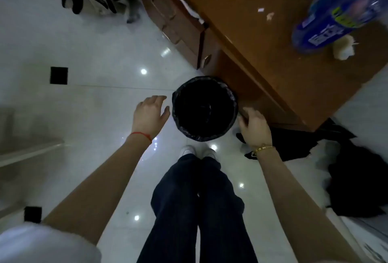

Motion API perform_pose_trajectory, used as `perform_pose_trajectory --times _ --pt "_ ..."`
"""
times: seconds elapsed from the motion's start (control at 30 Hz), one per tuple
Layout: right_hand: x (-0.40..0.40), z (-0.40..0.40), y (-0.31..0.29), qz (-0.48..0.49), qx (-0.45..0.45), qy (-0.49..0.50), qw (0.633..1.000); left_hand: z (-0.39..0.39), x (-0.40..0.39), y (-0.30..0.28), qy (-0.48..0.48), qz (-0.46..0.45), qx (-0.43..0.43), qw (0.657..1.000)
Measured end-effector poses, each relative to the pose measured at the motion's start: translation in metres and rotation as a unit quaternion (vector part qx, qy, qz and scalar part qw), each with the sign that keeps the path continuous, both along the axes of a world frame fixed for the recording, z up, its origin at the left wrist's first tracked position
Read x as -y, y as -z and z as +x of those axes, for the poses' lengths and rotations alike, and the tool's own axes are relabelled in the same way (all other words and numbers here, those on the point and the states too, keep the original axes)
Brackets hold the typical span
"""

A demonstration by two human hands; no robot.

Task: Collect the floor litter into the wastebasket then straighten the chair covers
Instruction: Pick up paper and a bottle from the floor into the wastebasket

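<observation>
Both grips spread and empty, left hand (150, 113), right hand (255, 127), flanking black-lined wastebasket (204, 134)

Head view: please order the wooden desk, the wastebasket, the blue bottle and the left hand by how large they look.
1. wooden desk
2. wastebasket
3. blue bottle, though nearness to the camera enlarges it, so it could rival the wastebasket
4. left hand

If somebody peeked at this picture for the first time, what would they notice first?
Probably the round wastebasket with its black bag, standing on the shiny white floor right in the middle, against the brown wooden desk. The left hand and the right hand reach toward it from either side, both open and empty. Up in the top right corner, a blurry blue bottle stands on the desk.
</observation>
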State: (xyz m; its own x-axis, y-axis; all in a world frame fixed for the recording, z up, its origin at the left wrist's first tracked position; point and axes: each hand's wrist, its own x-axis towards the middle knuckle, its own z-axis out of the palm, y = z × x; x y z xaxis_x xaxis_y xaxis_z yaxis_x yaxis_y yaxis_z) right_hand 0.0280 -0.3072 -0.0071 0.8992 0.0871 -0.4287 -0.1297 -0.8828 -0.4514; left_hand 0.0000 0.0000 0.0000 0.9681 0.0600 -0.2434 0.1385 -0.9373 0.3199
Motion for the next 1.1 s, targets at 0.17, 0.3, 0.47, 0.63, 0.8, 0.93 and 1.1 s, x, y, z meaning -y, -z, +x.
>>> perform_pose_trajectory --times 0.17,0.3,0.47,0.63,0.8,0.93,1.1 --pt "-0.001 0.005 0.098 -0.058 -0.016 0.031 0.998 0.003 0.004 0.097 -0.005 0.017 -0.044 0.999" --pt "0.0 0.009 0.141 -0.076 -0.017 0.043 0.996 0.009 0.012 0.139 -0.029 0.003 -0.068 0.997" --pt "0.001 0.009 0.166 -0.07 -0.032 0.052 0.996 0.015 0.021 0.162 -0.108 -0.022 -0.106 0.988" --pt "0.004 0.008 0.147 -0.02 -0.016 0.081 0.996 0.007 0.023 0.145 -0.178 -0.12 -0.119 0.97" --pt "0.007 0.005 0.071 0.018 0.007 0.053 0.998 -0.01 0.023 0.06 -0.25 -0.178 -0.054 0.95" --pt "-0.004 0.003 -0.018 0.058 0.022 0.043 0.997 -0.024 0.017 -0.035 -0.285 -0.204 -0.005 0.937" --pt "-0.024 -0.003 -0.142 0.095 0.067 0.013 0.993 -0.047 0.009 -0.169 -0.324 -0.24 0.062 0.913"
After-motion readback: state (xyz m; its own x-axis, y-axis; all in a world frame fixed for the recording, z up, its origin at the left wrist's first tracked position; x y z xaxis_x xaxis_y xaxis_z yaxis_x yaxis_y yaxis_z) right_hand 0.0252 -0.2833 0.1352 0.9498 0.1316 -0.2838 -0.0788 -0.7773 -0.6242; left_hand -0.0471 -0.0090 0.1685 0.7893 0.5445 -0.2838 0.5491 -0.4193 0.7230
